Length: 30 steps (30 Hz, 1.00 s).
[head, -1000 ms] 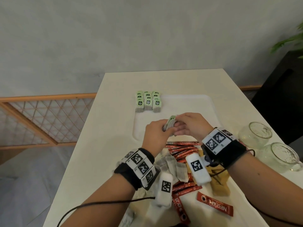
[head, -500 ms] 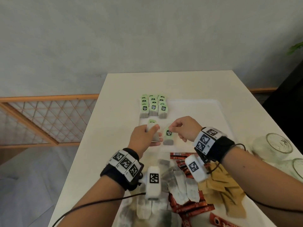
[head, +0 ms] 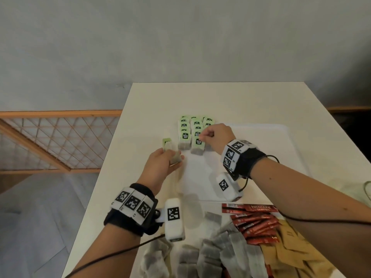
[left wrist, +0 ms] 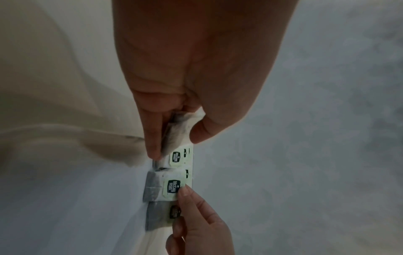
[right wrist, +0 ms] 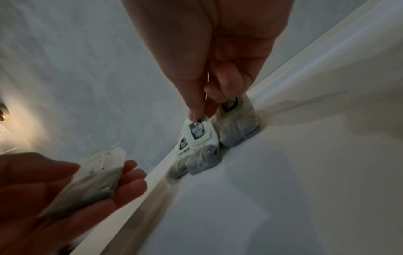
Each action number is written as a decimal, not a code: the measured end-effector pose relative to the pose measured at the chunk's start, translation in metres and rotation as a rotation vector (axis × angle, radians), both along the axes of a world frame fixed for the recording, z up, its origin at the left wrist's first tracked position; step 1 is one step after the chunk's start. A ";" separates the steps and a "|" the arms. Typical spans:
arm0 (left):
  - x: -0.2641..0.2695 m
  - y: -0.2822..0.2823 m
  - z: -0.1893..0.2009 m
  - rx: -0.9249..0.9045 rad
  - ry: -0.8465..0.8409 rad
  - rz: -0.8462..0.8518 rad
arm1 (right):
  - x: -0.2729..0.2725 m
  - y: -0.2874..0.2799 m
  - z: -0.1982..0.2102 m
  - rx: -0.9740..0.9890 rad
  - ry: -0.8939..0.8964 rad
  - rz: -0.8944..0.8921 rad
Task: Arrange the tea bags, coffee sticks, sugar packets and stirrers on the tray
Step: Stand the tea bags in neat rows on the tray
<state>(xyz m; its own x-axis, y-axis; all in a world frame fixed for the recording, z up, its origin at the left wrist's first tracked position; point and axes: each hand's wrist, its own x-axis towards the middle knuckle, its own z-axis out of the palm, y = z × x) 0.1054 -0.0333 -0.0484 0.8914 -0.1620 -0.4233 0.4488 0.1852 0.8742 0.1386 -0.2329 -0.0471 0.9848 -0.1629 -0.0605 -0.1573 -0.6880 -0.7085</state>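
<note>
On white tray (head: 281, 137), right hand (head: 217, 135) pinching papery tag (right wrist: 199, 132), left hand (head: 160, 167) gripping pouch (head: 170, 150).

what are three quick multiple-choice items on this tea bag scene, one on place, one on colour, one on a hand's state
1. Where are the arranged tea bags on the tray?
A. far left corner
B. near right corner
C. centre

2. What colour are the coffee sticks?
A. blue
B. red
C. green

3. What is the left hand doing?
A. lying flat on the table
B. holding a tea bag
C. gripping a glass

Answers: 1 A, the rows sit at the tray's far left corner. 2 B, the wrappers are red. 3 B, its fingers and thumb pinch one.
</note>
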 end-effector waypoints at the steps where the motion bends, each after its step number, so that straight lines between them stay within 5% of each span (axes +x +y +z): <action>1: 0.002 0.002 -0.001 -0.018 0.000 -0.006 | 0.004 0.001 0.000 -0.004 -0.002 -0.001; 10: -0.001 -0.002 -0.012 0.045 -0.041 -0.074 | 0.004 -0.002 0.006 -0.051 -0.022 0.019; 17: -0.017 -0.015 0.000 0.076 -0.116 -0.128 | -0.047 0.013 0.018 0.275 0.033 0.105; 23: -0.033 -0.023 0.015 0.077 -0.145 -0.180 | -0.069 0.010 0.032 0.192 -0.037 0.103; 30: -0.050 -0.026 0.025 0.233 -0.165 -0.047 | -0.093 0.006 0.033 0.213 -0.019 0.019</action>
